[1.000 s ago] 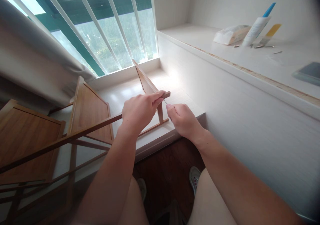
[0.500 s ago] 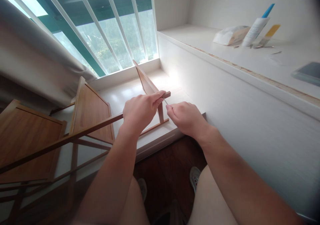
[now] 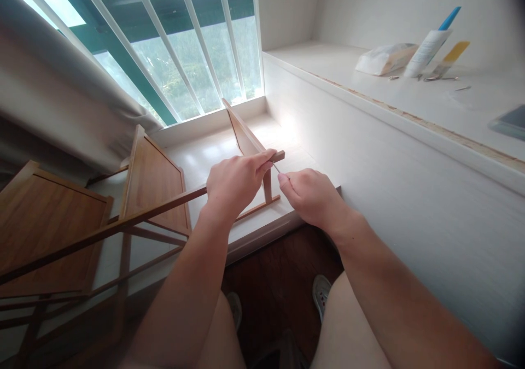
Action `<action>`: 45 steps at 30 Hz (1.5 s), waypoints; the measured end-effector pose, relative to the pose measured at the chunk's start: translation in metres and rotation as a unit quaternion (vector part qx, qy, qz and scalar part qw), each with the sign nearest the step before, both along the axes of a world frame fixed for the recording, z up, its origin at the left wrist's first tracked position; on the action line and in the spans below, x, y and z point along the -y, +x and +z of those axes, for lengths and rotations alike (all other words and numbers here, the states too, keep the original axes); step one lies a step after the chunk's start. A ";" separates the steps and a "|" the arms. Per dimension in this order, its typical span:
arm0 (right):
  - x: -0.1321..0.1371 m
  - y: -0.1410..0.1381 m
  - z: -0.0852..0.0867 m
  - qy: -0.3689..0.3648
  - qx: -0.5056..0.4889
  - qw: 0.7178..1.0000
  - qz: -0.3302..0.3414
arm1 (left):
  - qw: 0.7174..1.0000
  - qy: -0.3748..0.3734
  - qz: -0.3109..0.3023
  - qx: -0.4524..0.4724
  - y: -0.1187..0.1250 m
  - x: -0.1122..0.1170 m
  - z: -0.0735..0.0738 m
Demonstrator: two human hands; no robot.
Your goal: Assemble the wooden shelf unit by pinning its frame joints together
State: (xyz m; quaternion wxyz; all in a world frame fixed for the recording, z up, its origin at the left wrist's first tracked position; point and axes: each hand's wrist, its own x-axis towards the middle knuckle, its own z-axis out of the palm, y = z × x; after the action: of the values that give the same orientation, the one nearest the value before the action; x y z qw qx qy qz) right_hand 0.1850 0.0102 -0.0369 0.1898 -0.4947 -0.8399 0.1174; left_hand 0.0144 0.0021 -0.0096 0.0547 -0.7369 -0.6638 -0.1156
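My left hand (image 3: 238,180) is wrapped over a long wooden bar (image 3: 164,206) of a wooden rack, near the bar's right end. A thin metal rod (image 3: 276,167), perhaps a hex key or screwdriver shaft, runs from the bar by my left fingertips to my right hand (image 3: 309,194). The right fingers are closed on it, and its handle end is hidden inside the fist. Wooden panels (image 3: 158,183) belonging to the rack stand tilted to the left, and another panel (image 3: 244,131) rises behind my left hand.
On the white ledge (image 3: 336,63) at right are a clear plastic packet (image 3: 383,58), a white tube with a blue nozzle (image 3: 429,52), a yellow-handled tool (image 3: 453,57), small metal pieces and a phone-like slab (image 3: 511,122). A barred window (image 3: 176,57) and a curtain (image 3: 61,95) lie beyond.
The whole view has shifted slightly, so everything sits a little further right. Both hands keep their places on the bar and the metal rod, with the right hand's pose barely altered.
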 end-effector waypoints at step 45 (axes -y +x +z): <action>-0.001 -0.007 -0.018 -0.124 -0.272 0.954 0.010 | 1.000 0.004 -0.002 -0.008 0.001 0.001 0.001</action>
State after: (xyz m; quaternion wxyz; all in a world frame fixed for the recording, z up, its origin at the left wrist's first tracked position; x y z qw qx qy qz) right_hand 0.1780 0.0110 -0.0552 0.3468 -0.4555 -0.7402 0.3528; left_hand 0.0154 0.0010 -0.0086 0.0625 -0.7392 -0.6611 -0.1124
